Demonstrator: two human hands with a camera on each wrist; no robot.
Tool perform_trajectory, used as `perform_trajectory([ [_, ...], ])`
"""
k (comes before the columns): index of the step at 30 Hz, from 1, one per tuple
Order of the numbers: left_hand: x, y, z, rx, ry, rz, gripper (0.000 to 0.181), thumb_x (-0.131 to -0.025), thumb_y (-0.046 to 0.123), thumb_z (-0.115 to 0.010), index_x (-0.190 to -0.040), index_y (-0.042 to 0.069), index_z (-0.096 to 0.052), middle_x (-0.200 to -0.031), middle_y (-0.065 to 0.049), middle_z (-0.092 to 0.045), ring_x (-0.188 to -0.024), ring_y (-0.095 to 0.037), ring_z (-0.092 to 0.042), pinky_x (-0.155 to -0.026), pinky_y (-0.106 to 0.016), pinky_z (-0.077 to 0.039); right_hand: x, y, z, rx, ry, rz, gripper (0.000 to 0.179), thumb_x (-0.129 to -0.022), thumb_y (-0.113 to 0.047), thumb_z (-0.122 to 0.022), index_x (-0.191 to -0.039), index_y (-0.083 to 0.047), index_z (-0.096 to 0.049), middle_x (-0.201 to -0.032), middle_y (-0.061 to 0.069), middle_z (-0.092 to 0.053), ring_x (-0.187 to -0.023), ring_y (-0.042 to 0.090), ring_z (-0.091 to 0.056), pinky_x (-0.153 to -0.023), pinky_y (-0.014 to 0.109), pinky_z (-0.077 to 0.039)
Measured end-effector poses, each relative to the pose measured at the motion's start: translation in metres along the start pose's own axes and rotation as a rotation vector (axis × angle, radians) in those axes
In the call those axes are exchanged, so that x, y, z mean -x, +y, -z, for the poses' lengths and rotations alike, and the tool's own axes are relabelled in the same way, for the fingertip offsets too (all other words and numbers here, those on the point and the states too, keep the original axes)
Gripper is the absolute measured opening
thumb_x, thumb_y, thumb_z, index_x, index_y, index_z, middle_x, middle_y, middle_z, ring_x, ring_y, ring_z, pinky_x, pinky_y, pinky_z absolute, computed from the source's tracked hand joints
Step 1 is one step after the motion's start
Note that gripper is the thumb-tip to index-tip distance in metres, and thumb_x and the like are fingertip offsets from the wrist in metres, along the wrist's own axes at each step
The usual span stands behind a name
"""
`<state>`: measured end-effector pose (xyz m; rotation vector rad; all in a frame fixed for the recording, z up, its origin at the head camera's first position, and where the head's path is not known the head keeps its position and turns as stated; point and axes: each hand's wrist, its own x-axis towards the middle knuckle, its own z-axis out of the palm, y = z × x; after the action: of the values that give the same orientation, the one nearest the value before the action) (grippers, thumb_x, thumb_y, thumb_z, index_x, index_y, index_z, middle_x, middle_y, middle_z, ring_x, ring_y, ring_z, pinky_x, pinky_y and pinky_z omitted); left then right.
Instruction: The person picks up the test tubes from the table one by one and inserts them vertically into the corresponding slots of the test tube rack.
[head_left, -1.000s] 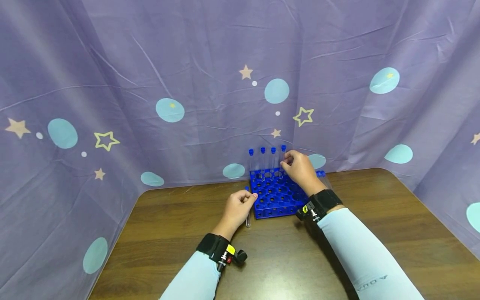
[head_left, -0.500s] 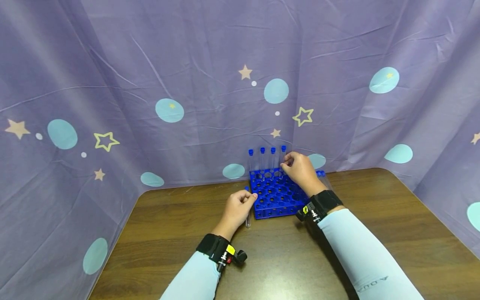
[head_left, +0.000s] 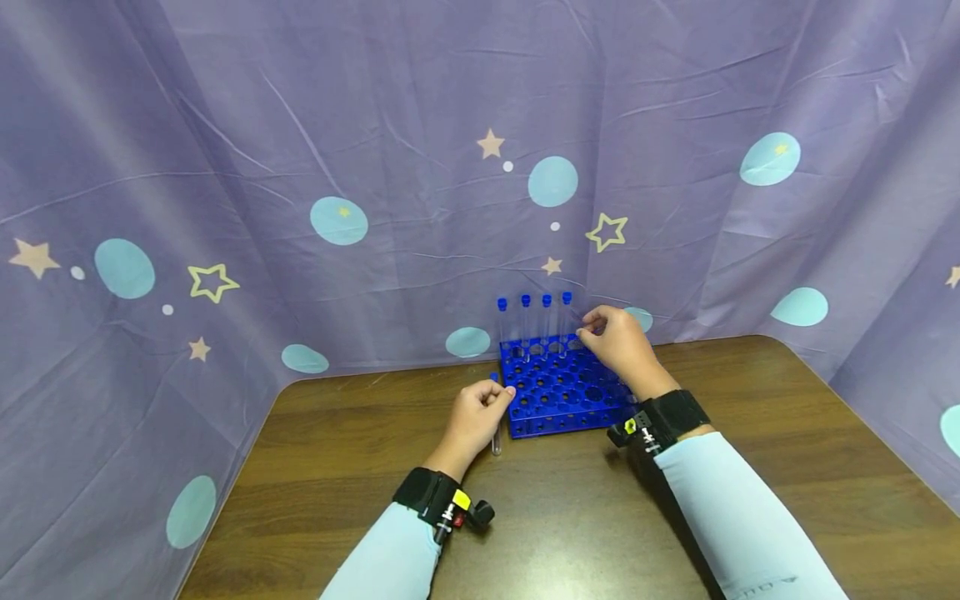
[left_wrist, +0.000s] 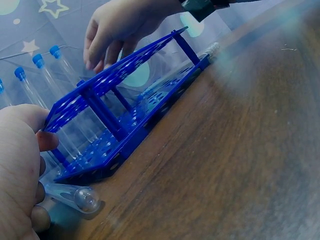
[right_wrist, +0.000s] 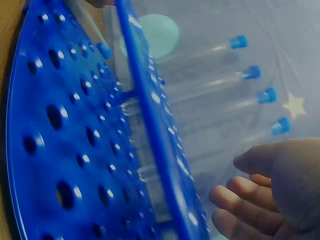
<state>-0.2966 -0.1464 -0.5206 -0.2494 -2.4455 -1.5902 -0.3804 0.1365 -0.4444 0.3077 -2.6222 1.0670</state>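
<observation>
A blue test tube rack sits near the table's far edge. Several clear test tubes with blue caps stand upright along its back row. With thumb and finger, my left hand grips the rack's top left corner, as the left wrist view shows. A capped tube lies on the table beneath that hand, along the rack's left side. Over the rack's back right part is my right hand, fingers loosely bent and holding nothing. In the right wrist view its fingertips are apart from the nearest standing tube.
The wooden table reaches out on both sides of the rack. Close behind it hangs a purple curtain with stars and dots. A tube end shows past the rack's far end in the left wrist view.
My right hand has let go of the rightmost standing tube and moved right and slightly down from it. The left hand and the rack have stayed in place.
</observation>
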Motion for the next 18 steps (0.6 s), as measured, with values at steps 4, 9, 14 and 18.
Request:
perform_trajectory([
  [4, 0.0, -0.001, -0.001, 0.001, 0.002, 0.002, 0.032, -0.108, 0.031, -0.079, -0.085, 0.009, -0.076, -0.065, 0.012, -0.049, -0.055, -0.007, -0.052, -0.063, -0.027, -0.048, 0.006, 0.01, 0.013, 0.006, 0.049, -0.018, 0.019, -0.106, -0.02, -0.076, -0.116, -0.003, -0.078, -0.109, 0.019, -0.083, -0.1, 0.039, -0.08, -0.089, 0.056, -0.063],
  [9, 0.0, -0.002, -0.002, 0.008, 0.005, 0.0, 0.031, -0.108, 0.029, -0.08, -0.085, 0.009, -0.077, -0.064, 0.012, -0.05, -0.054, -0.005, -0.052, -0.064, -0.026, -0.049, 0.012, 0.024, 0.028, 0.018, 0.074, -0.041, 0.02, -0.106, -0.022, -0.073, -0.114, -0.005, -0.079, -0.109, 0.019, -0.084, -0.101, 0.04, -0.08, -0.091, 0.058, -0.061],
  [14, 0.0, -0.002, -0.001, 0.025, 0.006, -0.011, 0.031, -0.108, 0.029, -0.079, -0.085, 0.007, -0.077, -0.064, 0.011, -0.052, -0.05, -0.006, -0.053, -0.062, -0.025, -0.05, 0.014, 0.032, 0.042, 0.037, 0.01, -0.082, 0.027, -0.11, -0.025, -0.069, -0.124, -0.004, -0.078, -0.12, 0.024, -0.082, -0.104, 0.042, -0.079, -0.091, 0.058, -0.062],
  [18, -0.001, -0.003, -0.001, 0.021, 0.004, -0.014, 0.031, -0.108, 0.029, -0.079, -0.085, 0.008, -0.077, -0.064, 0.011, -0.051, -0.05, -0.006, -0.052, -0.062, -0.025, -0.05, 0.014, 0.038, 0.052, 0.058, -0.065, -0.139, 0.035, -0.112, -0.028, -0.068, -0.133, -0.001, -0.075, -0.129, 0.028, -0.078, -0.112, 0.045, -0.077, -0.093, 0.06, -0.062],
])
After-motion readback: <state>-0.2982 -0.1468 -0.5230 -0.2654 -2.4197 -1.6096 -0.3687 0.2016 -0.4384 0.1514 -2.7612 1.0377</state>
